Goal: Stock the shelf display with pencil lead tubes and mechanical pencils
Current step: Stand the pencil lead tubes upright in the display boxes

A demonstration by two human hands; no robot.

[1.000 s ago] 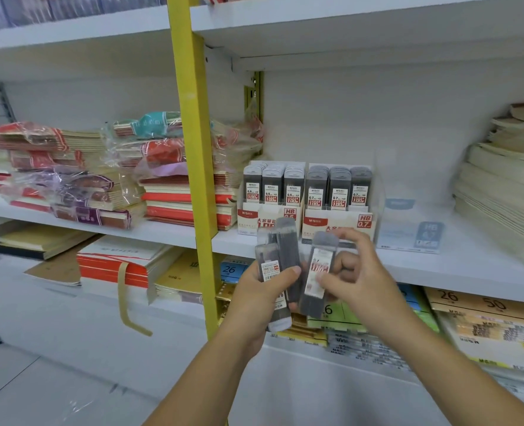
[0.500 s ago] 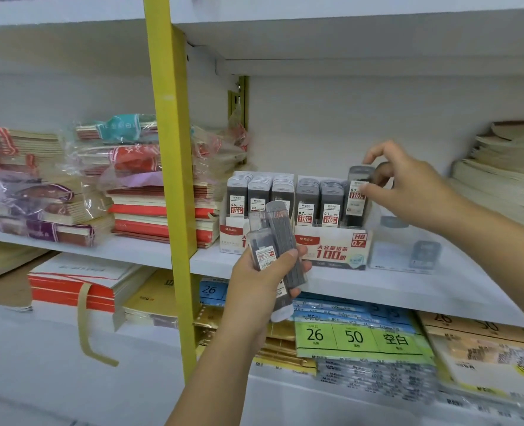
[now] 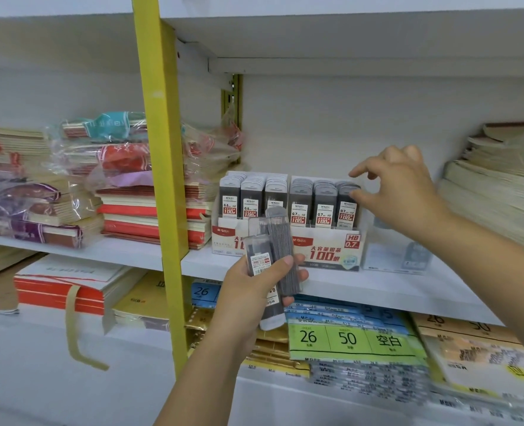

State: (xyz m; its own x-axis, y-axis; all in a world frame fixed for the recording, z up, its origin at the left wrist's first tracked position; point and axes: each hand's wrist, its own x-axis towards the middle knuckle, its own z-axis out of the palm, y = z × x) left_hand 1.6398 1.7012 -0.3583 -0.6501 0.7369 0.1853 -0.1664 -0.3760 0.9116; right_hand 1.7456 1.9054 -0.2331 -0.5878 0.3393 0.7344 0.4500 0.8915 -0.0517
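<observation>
My left hand [image 3: 248, 290] grips a bunch of dark grey pencil lead tubes [image 3: 280, 241] in front of the shelf edge. Two white display boxes stand on the middle shelf: a 0.5 box [image 3: 228, 238] and an HB 0.7 box [image 3: 325, 250], both holding rows of upright tubes. The rightmost tube [image 3: 346, 210] stands in the 0.7 box. My right hand [image 3: 399, 192] hovers at that row, thumb against the tube's top corner, index finger lifted above it, holding nothing.
A yellow upright post [image 3: 162, 179] splits the shelving left of the boxes. Wrapped notebook stacks [image 3: 150, 216] sit to the left, a tall paper stack [image 3: 500, 186] at the right. A clear plastic holder [image 3: 396, 256] stands beside the 0.7 box. Label packs [image 3: 350, 339] fill the lower shelf.
My right hand carried one tube from my left hand to the 0.7 box, set it in the right row and let go of it. The left hand stayed put.
</observation>
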